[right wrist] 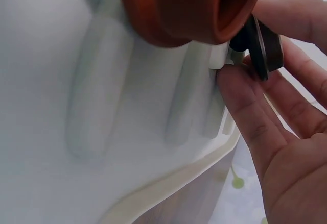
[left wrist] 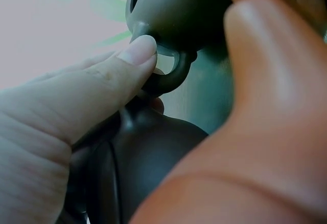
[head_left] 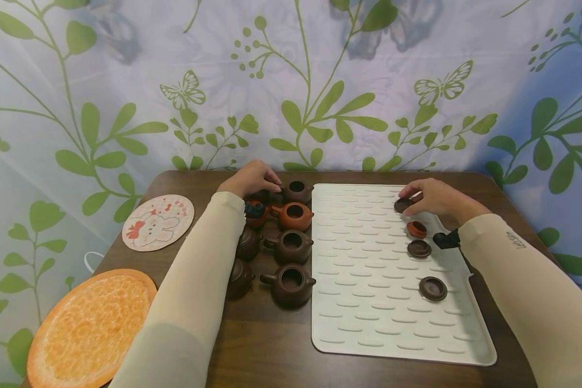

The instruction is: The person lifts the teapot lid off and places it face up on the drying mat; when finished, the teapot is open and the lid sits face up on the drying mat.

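Observation:
At the far end of the table my left hand [head_left: 253, 179] pinches the handle [left wrist: 179, 77] of a small dark brown teapot [head_left: 298, 195] without a lid. In the left wrist view another dark teapot [left wrist: 148, 147] lies just below the fingers. My right hand [head_left: 431, 197] holds a dark brown lid [head_left: 402, 205] by its edge at the far right of the white mat [head_left: 359, 269]. In the right wrist view that lid [right wrist: 270, 50] is tilted between thumb and fingers, its knob side towards the mat. An orange-brown lid [head_left: 417, 229] lies just nearer.
Two more dark lids [head_left: 419, 248] [head_left: 433, 289] lie along the mat's right side. An orange-brown teapot [head_left: 293, 215] and two dark ones [head_left: 291, 245] [head_left: 292, 285] stand lidless beside the mat. Further pots [head_left: 240, 277] stand left, partly behind my sleeve. A rabbit coaster [head_left: 157, 222] and an orange-slice mat [head_left: 92, 328] lie leftmost.

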`<action>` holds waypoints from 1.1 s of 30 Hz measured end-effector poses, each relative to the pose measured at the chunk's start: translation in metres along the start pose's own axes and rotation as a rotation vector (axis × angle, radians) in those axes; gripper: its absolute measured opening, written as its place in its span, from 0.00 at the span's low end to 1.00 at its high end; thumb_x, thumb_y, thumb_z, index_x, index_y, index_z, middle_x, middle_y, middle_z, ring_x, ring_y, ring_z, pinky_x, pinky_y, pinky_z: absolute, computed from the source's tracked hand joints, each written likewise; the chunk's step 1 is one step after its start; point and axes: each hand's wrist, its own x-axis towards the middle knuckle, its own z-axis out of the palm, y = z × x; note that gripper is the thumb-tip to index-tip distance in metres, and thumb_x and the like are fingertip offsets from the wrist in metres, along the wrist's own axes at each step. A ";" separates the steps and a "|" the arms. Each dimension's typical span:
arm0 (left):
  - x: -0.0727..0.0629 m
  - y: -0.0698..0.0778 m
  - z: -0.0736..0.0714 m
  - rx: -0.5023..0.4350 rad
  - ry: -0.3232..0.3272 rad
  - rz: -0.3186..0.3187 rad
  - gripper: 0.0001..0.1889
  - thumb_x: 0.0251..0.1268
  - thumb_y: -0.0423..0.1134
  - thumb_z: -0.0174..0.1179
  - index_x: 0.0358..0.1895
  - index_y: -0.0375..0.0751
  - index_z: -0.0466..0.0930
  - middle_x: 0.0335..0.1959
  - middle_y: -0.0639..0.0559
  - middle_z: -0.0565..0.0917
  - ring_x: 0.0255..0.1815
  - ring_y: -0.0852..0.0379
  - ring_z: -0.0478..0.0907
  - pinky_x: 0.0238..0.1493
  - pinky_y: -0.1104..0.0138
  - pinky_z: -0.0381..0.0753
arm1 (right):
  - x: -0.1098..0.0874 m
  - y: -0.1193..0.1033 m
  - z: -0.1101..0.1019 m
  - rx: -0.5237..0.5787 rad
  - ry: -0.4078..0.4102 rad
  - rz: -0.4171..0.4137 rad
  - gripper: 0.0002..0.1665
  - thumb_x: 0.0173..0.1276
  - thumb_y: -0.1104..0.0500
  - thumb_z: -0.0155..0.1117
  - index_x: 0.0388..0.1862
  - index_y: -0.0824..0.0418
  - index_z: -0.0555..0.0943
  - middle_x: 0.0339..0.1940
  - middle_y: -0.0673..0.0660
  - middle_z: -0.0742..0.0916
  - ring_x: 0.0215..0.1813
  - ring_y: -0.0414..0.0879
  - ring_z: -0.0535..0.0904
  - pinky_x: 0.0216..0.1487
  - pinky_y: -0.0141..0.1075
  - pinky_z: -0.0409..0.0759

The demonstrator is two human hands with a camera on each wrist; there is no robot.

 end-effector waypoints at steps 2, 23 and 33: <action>0.000 0.001 0.000 0.006 -0.003 0.005 0.11 0.72 0.39 0.72 0.52 0.41 0.93 0.51 0.48 0.89 0.59 0.48 0.81 0.62 0.54 0.77 | 0.000 0.001 0.000 -0.008 0.005 0.001 0.33 0.66 0.55 0.81 0.63 0.71 0.80 0.59 0.69 0.83 0.63 0.71 0.77 0.61 0.64 0.75; 0.002 -0.003 -0.003 -0.055 -0.018 -0.029 0.11 0.74 0.43 0.70 0.52 0.44 0.93 0.51 0.51 0.89 0.57 0.51 0.82 0.60 0.55 0.79 | 0.002 -0.007 -0.004 -0.059 0.107 0.131 0.39 0.81 0.38 0.60 0.64 0.75 0.78 0.55 0.73 0.84 0.42 0.60 0.88 0.50 0.63 0.80; 0.001 -0.002 -0.003 -0.046 -0.015 -0.030 0.11 0.76 0.43 0.68 0.52 0.44 0.93 0.50 0.50 0.90 0.54 0.51 0.83 0.57 0.54 0.81 | 0.003 -0.016 -0.003 -0.058 0.244 0.178 0.43 0.80 0.33 0.56 0.61 0.73 0.81 0.56 0.74 0.82 0.54 0.70 0.78 0.53 0.65 0.76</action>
